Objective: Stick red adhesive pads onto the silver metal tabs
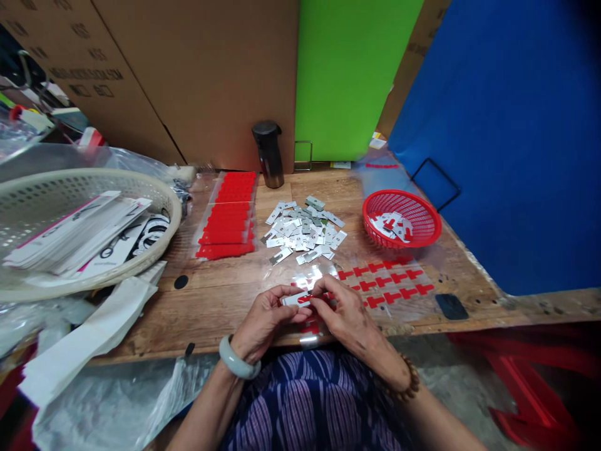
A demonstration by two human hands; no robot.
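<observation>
My left hand point(263, 319) and my right hand point(345, 313) meet at the near edge of the wooden table point(225, 300). Together they pinch one small silver metal piece point(295, 300) with a red sticker point(304, 300) on it. Just beyond my right hand lies a clear sheet of red T-shaped stickers point(387, 282). A loose pile of silver metal pieces point(303, 232) sits farther back in the middle. A red basket point(401, 218) at the right holds several pieces with red stickers on them.
A stack of red sticker sheets point(228, 216) lies left of the pile. A large beige basket point(154, 247) with printed cards fills the left side. A black flask point(268, 153) stands at the back against cardboard boxes. Green and blue boards stand at the right.
</observation>
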